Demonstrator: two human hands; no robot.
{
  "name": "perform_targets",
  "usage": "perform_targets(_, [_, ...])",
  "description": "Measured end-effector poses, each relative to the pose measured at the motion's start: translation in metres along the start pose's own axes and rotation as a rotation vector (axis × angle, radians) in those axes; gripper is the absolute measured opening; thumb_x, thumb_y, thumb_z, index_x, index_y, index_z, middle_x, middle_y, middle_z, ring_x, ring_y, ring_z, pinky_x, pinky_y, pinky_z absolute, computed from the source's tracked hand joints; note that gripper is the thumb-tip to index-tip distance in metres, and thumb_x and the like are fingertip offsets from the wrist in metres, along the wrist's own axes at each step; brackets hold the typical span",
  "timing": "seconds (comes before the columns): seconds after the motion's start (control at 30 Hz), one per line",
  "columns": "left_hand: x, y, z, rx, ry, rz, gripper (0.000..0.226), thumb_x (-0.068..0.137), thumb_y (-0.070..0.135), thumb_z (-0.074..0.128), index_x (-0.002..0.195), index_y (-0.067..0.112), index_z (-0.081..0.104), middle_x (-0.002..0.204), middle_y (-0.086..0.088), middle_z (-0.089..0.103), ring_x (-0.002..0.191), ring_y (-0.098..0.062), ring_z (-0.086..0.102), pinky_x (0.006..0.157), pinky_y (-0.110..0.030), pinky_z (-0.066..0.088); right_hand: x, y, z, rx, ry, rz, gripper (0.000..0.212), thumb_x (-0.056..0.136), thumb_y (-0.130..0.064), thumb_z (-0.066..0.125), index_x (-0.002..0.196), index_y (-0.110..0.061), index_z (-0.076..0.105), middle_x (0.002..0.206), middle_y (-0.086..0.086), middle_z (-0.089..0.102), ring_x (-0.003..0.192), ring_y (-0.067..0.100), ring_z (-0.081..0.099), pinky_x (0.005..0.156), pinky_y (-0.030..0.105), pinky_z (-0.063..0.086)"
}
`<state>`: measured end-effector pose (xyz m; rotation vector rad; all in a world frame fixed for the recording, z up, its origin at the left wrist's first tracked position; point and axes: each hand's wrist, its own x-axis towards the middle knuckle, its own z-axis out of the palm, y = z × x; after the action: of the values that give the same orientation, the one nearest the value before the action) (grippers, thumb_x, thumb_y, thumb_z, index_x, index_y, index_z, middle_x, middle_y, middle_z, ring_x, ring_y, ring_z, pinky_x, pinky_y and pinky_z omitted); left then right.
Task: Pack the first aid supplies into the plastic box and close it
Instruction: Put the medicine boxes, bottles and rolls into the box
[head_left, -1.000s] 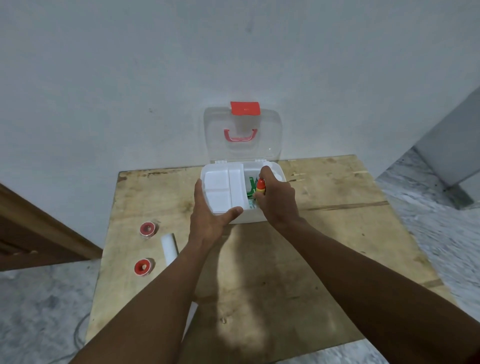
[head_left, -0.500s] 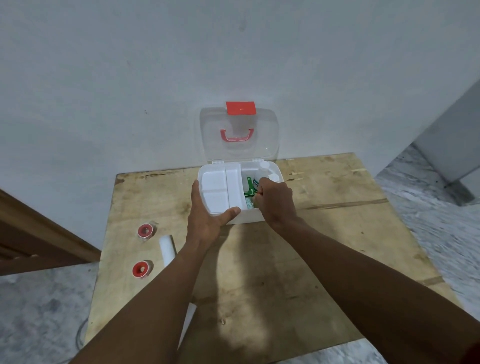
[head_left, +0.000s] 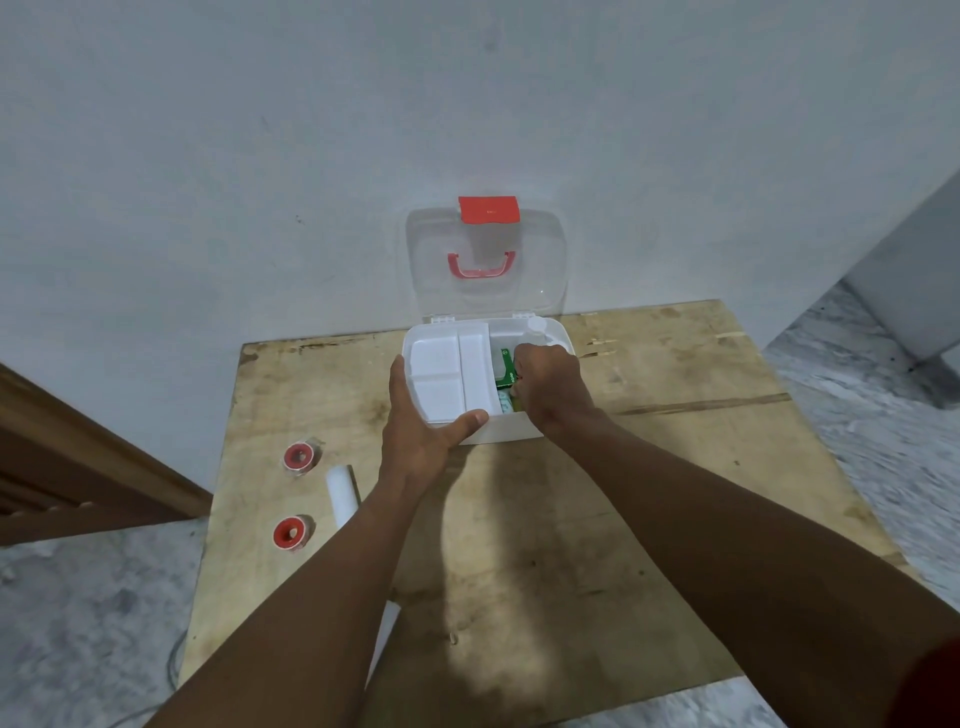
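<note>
A second earlier my right hand (head_left: 551, 387) had a red-tipped item showing above the box (head_left: 511, 434); by this moment that tip was gone from sight and the hand sat lower in the right compartment, fingers curled down into it. I judged the item had gone in, though I could not tell whether the fingers were closed on it or had let go. A green packet (head_left: 505, 370) lay in that compartment just left of the knuckles, and a white cap (head_left: 537, 326) showed at the back corner.

My left hand (head_left: 423, 434) gripped the box's front-left corner, thumb pressed on the rim, fingers along the side, steadying it. The white tray (head_left: 447, 376) filled the left half.

The box stood at the back of the surface (head_left: 519, 545), its lid (head_left: 485, 270) upright against the wall. Two red rolls (head_left: 298, 457) and a white roll (head_left: 342, 493) lay well apart from it on the left, near that edge. So packing looked unfinished to me. The front and right of the surface were free for moving my arms; reaching left, I would have watched the edge beside the rolls.
</note>
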<state>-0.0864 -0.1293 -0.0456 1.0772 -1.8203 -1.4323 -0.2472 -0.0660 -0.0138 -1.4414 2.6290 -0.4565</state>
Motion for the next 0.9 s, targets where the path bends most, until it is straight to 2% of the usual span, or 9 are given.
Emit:
perform_targets(0.1, [0.0, 0.0, -0.001, -0.007, 0.0, -0.007, 0.1, 0.067, 0.029, 0.09, 0.145, 0.03, 0.026, 0.127, 0.012, 0.048, 0.114, -0.014, 0.049, 0.088, -0.031, 0.048, -0.001, 0.001, -0.001, -0.01, 0.01, -0.016, 0.009, 0.086, 0.006, 0.055, 0.094, 0.006, 0.059, 0.093, 0.023, 0.066, 0.086, 0.04, 0.059, 0.063, 0.034, 0.035])
perform_targets(0.23, [-0.001, 0.001, 0.0, -0.01, 0.009, -0.01, 0.097, 0.068, 0.026, 0.089, 0.143, 0.032, 0.028, 0.119, 0.02, 0.049, 0.112, -0.012, 0.049, 0.078, -0.018, 0.044, -0.004, 0.004, 0.003, 0.023, 0.045, -0.019, 0.007, 0.081, 0.005, 0.062, 0.085, 0.003, 0.057, 0.087, 0.022, 0.067, 0.077, 0.038, 0.057, 0.062, 0.036, 0.04])
perform_targets(0.37, [-0.001, 0.0, 0.0, -0.012, 0.013, -0.014, 0.097, 0.069, 0.026, 0.089, 0.143, 0.033, 0.027, 0.116, 0.029, 0.046, 0.112, -0.011, 0.048, 0.076, -0.017, 0.043, -0.006, 0.005, 0.003, 0.06, 0.069, -0.014, 0.01, 0.078, 0.004, 0.066, 0.082, 0.002, 0.057, 0.081, 0.021, 0.065, 0.068, 0.029, 0.044, 0.06, 0.032, 0.029])
perform_targets(0.43, [-0.002, 0.001, 0.001, -0.012, 0.011, -0.02, 0.096, 0.07, 0.025, 0.089, 0.142, 0.032, 0.027, 0.116, 0.025, 0.047, 0.111, -0.01, 0.047, 0.074, -0.013, 0.04, -0.007, 0.006, 0.004, 0.078, 0.127, -0.046, 0.012, 0.074, 0.007, 0.069, 0.078, 0.004, 0.058, 0.074, 0.021, 0.064, 0.063, 0.032, 0.048, 0.058, 0.031, 0.028])
perform_targets(0.53, [-0.001, 0.001, 0.001, -0.017, 0.003, -0.015, 0.096, 0.07, 0.026, 0.089, 0.143, 0.033, 0.028, 0.124, 0.016, 0.049, 0.112, -0.012, 0.049, 0.074, -0.014, 0.041, -0.01, 0.007, 0.002, 0.079, 0.186, -0.086, 0.015, 0.069, 0.009, 0.07, 0.07, 0.004, 0.056, 0.063, 0.021, 0.061, 0.056, 0.04, 0.054, 0.049, 0.033, 0.035])
perform_targets(0.6, [-0.001, 0.0, 0.001, -0.022, 0.003, -0.01, 0.097, 0.069, 0.027, 0.09, 0.143, 0.033, 0.028, 0.124, 0.016, 0.049, 0.112, -0.012, 0.049, 0.076, -0.018, 0.043, -0.013, 0.007, -0.003, 0.084, 0.219, -0.111, 0.012, 0.071, 0.006, 0.069, 0.07, 0.003, 0.057, 0.062, 0.019, 0.061, 0.057, 0.04, 0.055, 0.049, 0.037, 0.044])
perform_targets(0.7, [-0.001, 0.002, 0.0, -0.012, 0.005, 0.001, 0.097, 0.069, 0.026, 0.089, 0.144, 0.031, 0.027, 0.123, 0.015, 0.048, 0.111, -0.011, 0.048, 0.075, -0.017, 0.043, -0.024, 0.009, -0.015, 0.122, 0.302, -0.14, 0.012, 0.08, -0.007, 0.07, 0.073, -0.003, 0.062, 0.067, 0.012, 0.066, 0.058, 0.032, 0.06, 0.053, 0.038, 0.051])
perform_targets(0.77, [-0.001, 0.002, 0.0, -0.014, -0.003, 0.012, 0.097, 0.069, 0.026, 0.089, 0.143, 0.032, 0.028, 0.123, 0.016, 0.047, 0.112, -0.012, 0.048, 0.079, -0.021, 0.047, -0.037, 0.015, -0.025, 0.158, 0.334, -0.128, 0.014, 0.086, -0.017, 0.07, 0.077, -0.008, 0.064, 0.072, 0.005, 0.068, 0.06, 0.024, 0.061, 0.056, 0.033, 0.051])
perform_targets(0.9, [-0.002, 0.003, 0.001, -0.02, -0.006, 0.003, 0.095, 0.07, 0.026, 0.089, 0.143, 0.03, 0.028, 0.125, 0.013, 0.048, 0.115, -0.013, 0.048, 0.08, -0.023, 0.047, -0.051, 0.055, -0.04, 0.209, 0.384, -0.166, 0.026, 0.078, -0.024, 0.081, 0.089, -0.006, 0.066, 0.08, 0.005, 0.069, 0.065, 0.019, 0.062, 0.059, 0.033, 0.054])
